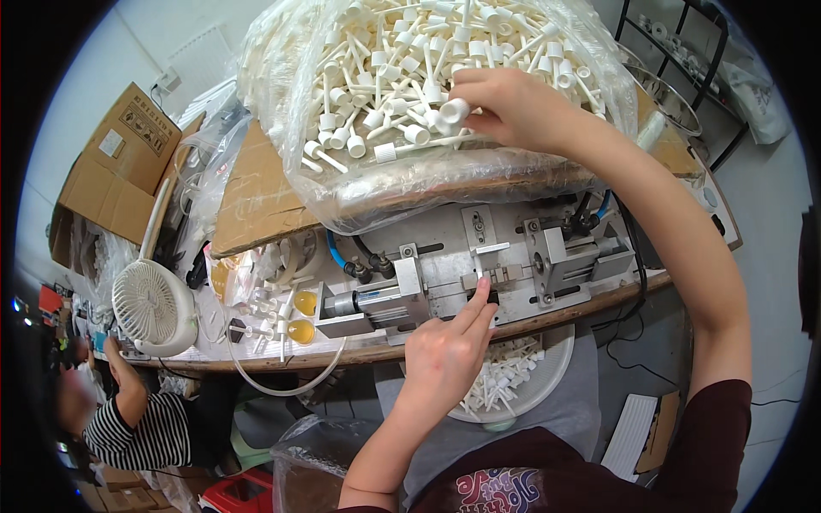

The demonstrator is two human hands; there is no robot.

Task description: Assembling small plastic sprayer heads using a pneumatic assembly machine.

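1. While right hand clamps a white part between its fingertips, that part is over the bag.
2. Left hand: index straight, tip at the metal fixture; cannot tell whether its fingers grip anything.

Left hand pointing forward, index finger extended, right arm bent, right hand farther forward, fingertips pinched.

Lettering observed on the front of the wearer's dark maroon shirt: a multicoloured decorative print, large and curved. Cardboard box, left side: dark printed block and white label, both too small to read.
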